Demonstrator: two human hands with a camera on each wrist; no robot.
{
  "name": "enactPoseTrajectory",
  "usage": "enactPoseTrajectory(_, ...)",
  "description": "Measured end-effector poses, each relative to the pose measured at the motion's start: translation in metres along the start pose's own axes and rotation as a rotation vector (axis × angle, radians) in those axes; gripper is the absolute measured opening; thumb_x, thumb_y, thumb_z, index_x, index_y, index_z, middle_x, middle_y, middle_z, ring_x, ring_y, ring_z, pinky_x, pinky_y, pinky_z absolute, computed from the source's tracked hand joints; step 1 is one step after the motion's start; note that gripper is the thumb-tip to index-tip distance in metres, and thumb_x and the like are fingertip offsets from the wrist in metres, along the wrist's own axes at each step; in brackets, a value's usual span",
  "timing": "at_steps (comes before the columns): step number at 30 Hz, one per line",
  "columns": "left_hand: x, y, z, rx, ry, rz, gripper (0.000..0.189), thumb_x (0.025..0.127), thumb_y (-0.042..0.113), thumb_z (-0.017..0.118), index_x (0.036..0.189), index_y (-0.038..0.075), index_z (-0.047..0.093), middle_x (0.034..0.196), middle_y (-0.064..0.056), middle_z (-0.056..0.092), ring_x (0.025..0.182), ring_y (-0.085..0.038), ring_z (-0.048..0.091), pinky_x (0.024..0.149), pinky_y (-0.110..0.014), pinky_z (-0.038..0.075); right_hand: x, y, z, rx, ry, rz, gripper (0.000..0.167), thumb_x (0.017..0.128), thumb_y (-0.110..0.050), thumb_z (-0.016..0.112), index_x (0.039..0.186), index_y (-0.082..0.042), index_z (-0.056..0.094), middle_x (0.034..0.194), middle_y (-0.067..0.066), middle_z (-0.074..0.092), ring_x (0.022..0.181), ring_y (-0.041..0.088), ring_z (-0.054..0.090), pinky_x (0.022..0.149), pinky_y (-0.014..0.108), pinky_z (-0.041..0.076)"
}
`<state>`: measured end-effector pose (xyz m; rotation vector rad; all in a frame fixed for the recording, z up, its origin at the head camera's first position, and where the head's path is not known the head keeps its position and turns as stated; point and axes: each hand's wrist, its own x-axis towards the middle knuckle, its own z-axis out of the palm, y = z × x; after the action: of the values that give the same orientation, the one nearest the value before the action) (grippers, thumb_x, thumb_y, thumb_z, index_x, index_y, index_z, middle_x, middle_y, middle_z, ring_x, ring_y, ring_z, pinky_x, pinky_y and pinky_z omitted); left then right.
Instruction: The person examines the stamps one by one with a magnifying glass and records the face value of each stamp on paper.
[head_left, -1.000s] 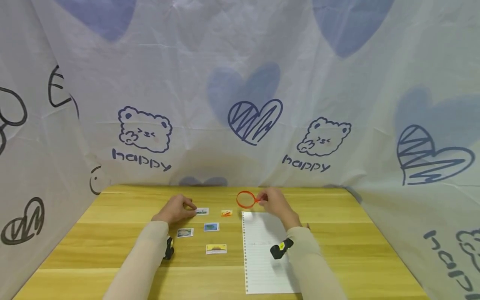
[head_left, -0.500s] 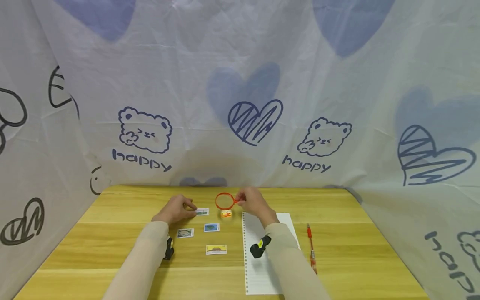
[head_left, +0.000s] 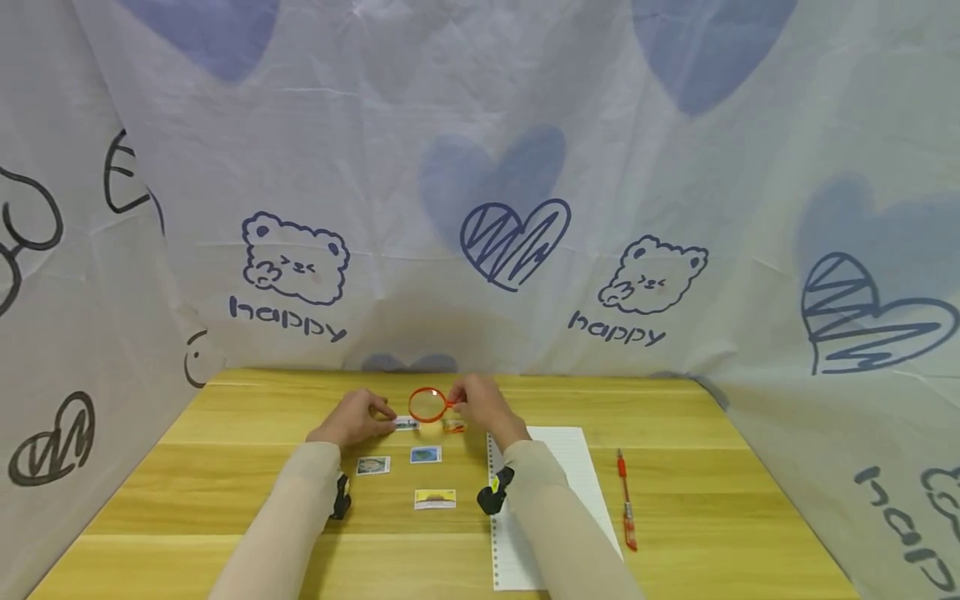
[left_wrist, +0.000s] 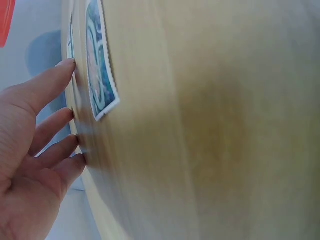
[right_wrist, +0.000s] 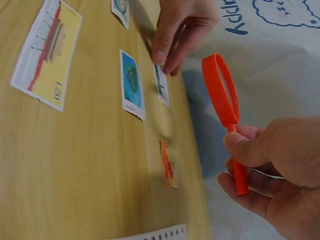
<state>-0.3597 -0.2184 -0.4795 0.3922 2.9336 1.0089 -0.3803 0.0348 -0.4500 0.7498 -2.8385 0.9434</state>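
Observation:
My right hand (head_left: 483, 407) pinches the handle of a small red magnifying glass (right_wrist: 220, 90) between thumb and fingers. Its round lens is held above the table, near a greenish stamp (head_left: 408, 423) at the back. On that stamp's left end rest the fingertips of my left hand (head_left: 354, 419), fingers loosely bent; the left wrist view shows the fingers spread and touching down at the stamp's edge. An orange stamp (right_wrist: 169, 165) lies just right of the greenish one. Closer in are a blue stamp (head_left: 426, 454), a grey-green stamp (left_wrist: 100, 62) and a yellow stamp (head_left: 435, 498).
A lined sheet of paper (head_left: 573, 467) with punched holes lies under my right forearm. Right of it is a red pen (head_left: 626, 500). A white printed curtain (head_left: 405, 292) hangs behind the wooden table (head_left: 697, 517).
My right hand has carried the magnifying glass leftward, from above the paper's top edge, past the orange stamp, to the greenish stamp. The left hand has stayed in place.

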Motion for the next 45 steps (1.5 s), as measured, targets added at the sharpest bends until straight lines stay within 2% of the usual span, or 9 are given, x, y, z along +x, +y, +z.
enactPoseTrajectory(11,0.003,-0.003,0.002,0.015,0.005,-0.009,0.015,0.091,0.013,0.079,0.103,0.006,0.082,0.141,-0.027,0.062,0.134,-0.049,0.055,0.116,-0.062,0.043,0.002,0.002,0.017,-0.024,0.012,-0.018,0.008,0.085,0.006,0.075,0.086,-0.002,0.075,0.084,0.011,0.074,0.074,0.011,0.057,0.069,0.023,0.052)
enactPoseTrajectory(38,0.003,0.000,-0.001,0.006,0.003,-0.010,0.014,0.090,0.013,0.078,0.102,0.005,0.082,0.141,-0.028,0.062,0.135,-0.049,0.055,0.118,-0.062,0.040,0.003,0.008,0.032,0.028,-0.021,0.067,0.006,0.088,0.003,0.073,0.088,-0.002,0.076,0.084,0.008,0.073,0.074,0.010,0.058,0.068,0.021,0.051)
enactPoseTrajectory(45,0.003,-0.001,0.000,0.005,0.003,-0.008,0.014,0.090,0.012,0.079,0.102,0.005,0.082,0.140,-0.028,0.063,0.135,-0.049,0.055,0.117,-0.062,0.041,0.002,0.007,0.034,0.031,-0.013,0.059,0.005,0.088,0.003,0.073,0.088,-0.001,0.075,0.083,0.007,0.072,0.073,0.009,0.057,0.069,0.022,0.051)
